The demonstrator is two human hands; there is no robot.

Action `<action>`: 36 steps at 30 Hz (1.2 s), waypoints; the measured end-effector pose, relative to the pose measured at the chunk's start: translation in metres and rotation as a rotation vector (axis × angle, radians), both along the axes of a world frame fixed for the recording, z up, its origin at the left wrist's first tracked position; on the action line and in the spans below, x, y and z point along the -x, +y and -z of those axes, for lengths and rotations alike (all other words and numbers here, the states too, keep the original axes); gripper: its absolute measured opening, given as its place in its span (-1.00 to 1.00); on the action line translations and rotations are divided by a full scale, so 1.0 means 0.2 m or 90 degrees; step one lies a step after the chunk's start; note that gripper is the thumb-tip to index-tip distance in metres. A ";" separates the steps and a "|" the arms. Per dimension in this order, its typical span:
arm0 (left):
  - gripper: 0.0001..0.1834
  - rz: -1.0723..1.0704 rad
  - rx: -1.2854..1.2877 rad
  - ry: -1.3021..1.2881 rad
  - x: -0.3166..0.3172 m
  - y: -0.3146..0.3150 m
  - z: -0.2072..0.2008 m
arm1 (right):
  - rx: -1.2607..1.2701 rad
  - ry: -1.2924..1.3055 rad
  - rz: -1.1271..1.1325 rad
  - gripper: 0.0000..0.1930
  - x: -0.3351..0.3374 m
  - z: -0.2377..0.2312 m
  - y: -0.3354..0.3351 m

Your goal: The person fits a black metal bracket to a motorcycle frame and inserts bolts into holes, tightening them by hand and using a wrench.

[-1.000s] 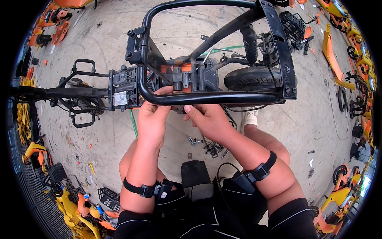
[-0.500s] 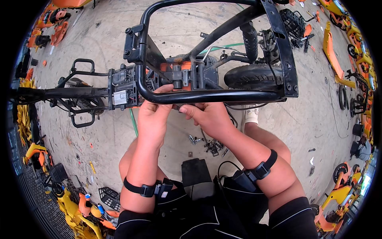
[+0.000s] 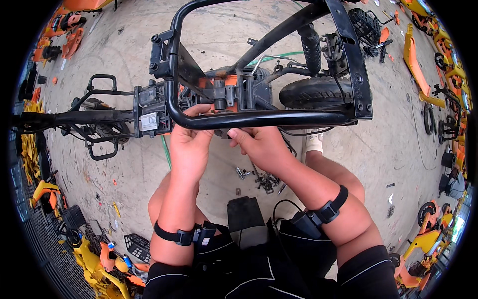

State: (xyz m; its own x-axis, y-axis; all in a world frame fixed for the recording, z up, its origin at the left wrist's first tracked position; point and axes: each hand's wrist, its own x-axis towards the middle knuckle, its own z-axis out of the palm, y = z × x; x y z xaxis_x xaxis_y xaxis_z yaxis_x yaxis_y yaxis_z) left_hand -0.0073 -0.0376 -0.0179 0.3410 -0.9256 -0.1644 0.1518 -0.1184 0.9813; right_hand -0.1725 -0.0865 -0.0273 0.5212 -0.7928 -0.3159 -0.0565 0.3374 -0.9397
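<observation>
A black tubular scooter frame (image 3: 259, 119) stretches across in front of me, with its rear wheel (image 3: 312, 94) on the right. Just under its near tube, my left hand (image 3: 190, 147) has its fingers bent around the lower parts, one fingertip showing above the tube. Beside it, my right hand (image 3: 261, 145) is closed, thumb pressed toward curled fingers at a small dark part. What either hand grips is mostly hidden by the tube and the fingers. Behind the tube lies a black bracket (image 3: 219, 94) over an orange panel (image 3: 230, 80).
Loose bolts and small metal parts (image 3: 268, 183) lie on the concrete floor below my hands. A black padded seat (image 3: 245, 212) is between my legs. Yellow and orange body panels (image 3: 417, 67) are strewn along both sides, and a green hose (image 3: 166, 152) runs under the frame.
The scooter frame's upper part has shifted slightly left in view. My left hand has moved a little left, and the gap between my hands looks slightly wider.
</observation>
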 end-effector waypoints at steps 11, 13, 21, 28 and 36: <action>-0.76 0.019 -0.099 -0.050 -0.01 0.02 -0.06 | -0.035 0.129 -0.044 -0.65 0.01 -0.01 0.00; -0.75 0.026 -0.120 -0.077 -0.02 0.02 -0.05 | 0.001 0.184 -0.055 -0.63 0.01 0.06 0.00; -0.77 0.022 -0.155 -0.136 -0.07 0.03 0.03 | 0.118 0.134 -0.031 -0.69 0.02 0.06 0.05; -0.76 0.001 -0.134 -0.053 -0.06 0.02 0.01 | 0.087 0.094 -0.033 -0.77 0.03 0.10 0.05; -0.80 -0.016 -0.179 -0.010 -0.06 0.01 -0.01 | 0.074 0.121 -0.039 -0.77 0.03 0.06 0.03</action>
State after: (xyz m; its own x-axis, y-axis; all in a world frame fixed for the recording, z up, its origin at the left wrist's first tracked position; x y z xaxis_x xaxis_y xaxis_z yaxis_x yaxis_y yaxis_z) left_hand 0.0053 -0.0352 -0.0155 0.3671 -0.8356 -0.4087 0.1433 -0.3834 0.9124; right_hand -0.1790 -0.0801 -0.0403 0.5089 -0.7985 -0.3216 -0.2532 0.2182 -0.9425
